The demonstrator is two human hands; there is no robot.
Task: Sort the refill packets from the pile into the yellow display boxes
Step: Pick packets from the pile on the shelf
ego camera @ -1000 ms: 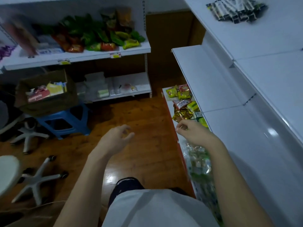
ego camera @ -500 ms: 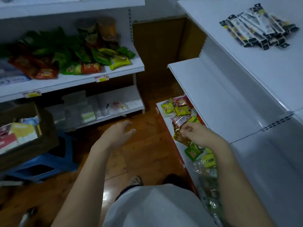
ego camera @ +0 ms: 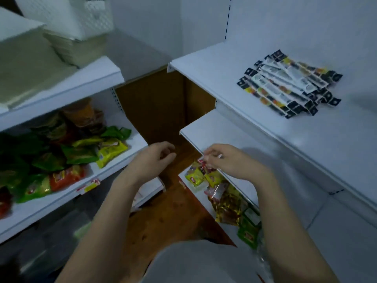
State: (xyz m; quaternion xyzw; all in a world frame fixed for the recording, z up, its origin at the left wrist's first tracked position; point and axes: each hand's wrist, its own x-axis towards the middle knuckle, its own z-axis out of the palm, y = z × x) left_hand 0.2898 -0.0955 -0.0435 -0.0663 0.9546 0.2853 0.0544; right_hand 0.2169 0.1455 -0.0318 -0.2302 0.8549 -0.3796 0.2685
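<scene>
Being shown from a head-worn camera are two bare forearms reaching forward between white shop shelves. The right hand (ego camera: 228, 162) is being held over the near edge of a middle shelf (ego camera: 230, 135) on the right, its fingertips pinched on something small and red-and-white, too blurred to be identified. The left hand (ego camera: 153, 162) is being held just to its left, over the wooden floor (ego camera: 163, 209), fingers loosely curled and holding nothing. The two hands are near each other but not touching.

A pile of long, narrow packets (ego camera: 289, 86) is lying on the upper right shelf (ego camera: 306, 150), far and to the right of both hands. Their long axes are running from far left to near right, fanned and overlapping. The right hand is judged to be the nearer one, so a reach up and rightward is likely being called for.

No yellow boxes are being shown. Loose snack bags (ego camera: 220, 190) are lying on the bottom shelf beneath the right hand, and green and red bags (ego camera: 67, 158) are piled on the left shelf.
</scene>
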